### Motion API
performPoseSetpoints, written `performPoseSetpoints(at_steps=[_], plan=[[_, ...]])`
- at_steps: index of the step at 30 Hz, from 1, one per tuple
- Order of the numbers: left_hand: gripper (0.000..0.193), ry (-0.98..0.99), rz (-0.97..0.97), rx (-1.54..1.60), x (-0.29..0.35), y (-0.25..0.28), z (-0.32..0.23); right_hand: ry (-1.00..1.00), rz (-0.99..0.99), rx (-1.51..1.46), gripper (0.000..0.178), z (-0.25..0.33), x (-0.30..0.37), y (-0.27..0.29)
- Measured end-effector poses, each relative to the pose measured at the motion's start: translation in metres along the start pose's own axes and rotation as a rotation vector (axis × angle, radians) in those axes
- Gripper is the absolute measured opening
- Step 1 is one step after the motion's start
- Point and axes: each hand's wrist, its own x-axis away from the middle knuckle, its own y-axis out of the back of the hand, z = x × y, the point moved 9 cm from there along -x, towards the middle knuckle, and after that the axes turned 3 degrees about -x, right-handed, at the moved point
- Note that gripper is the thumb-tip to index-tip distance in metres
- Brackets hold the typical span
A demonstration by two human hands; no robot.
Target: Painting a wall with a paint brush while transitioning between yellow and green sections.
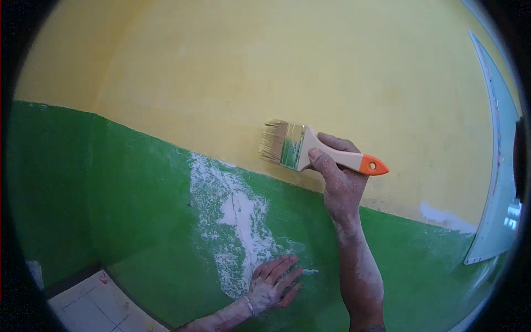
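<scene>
In my right hand (342,182) is a wide flat paintbrush (293,145) with a pale handle, an orange tip with a hole, and a shiny metal band. Its bristles point left, in front of the yellow upper wall (199,72); whether they touch it I cannot tell. My left hand (274,280) is open, fingers spread, against the green lower wall (149,193). It lies at the lower right end of a rough white patch (239,213) that runs down from the colour border. Whitish dust coats both hands, and a thin band circles my left wrist.
A glossy pale board (498,160) with a light frame hangs at the right. Beside it, a smaller white patch (445,217) marks the colour border. Light floor tiles (91,304) show at the lower left, edged by a dark skirting (72,280). The wall has a corner on the left.
</scene>
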Motion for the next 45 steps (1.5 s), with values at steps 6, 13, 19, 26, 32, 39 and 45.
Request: performPoseSetpoints(at_steps=[6, 13, 19, 26, 32, 39, 45], plan=[[0.049, 0.060, -0.029, -0.056, -0.018, 0.006, 0.010, -0.031, 0.023, -0.029, 0.030, -0.011, 0.005, -0.013], [0.047, 0.074, 0.027, -0.060, -0.015, 0.001, 0.012, -0.024, 0.093, 0.025, 0.029, -0.020, 0.007, -0.027], [0.048, 0.070, -0.007, -0.084, -0.016, 0.003, 0.010, -0.016, 0.093, 0.028, 0.032, -0.022, 0.007, -0.034], [0.047, 0.067, 0.010, -0.072, -0.018, 0.003, 0.009, -0.031, 0.051, 0.109, 0.029, -0.025, 0.011, -0.013], [0.048, 0.089, 0.006, -0.060, -0.015, 0.004, 0.014, -0.051, -0.054, 0.097, 0.028, -0.002, 0.018, 0.007], [0.048, 0.069, 0.020, -0.034, -0.015, 0.002, 0.014, 0.047, 0.081, -0.039, 0.031, -0.008, 0.002, -0.068], [0.047, 0.058, 0.007, 0.004, -0.016, 0.003, 0.015, -0.013, 0.187, 0.023, 0.030, -0.036, -0.006, -0.112]])
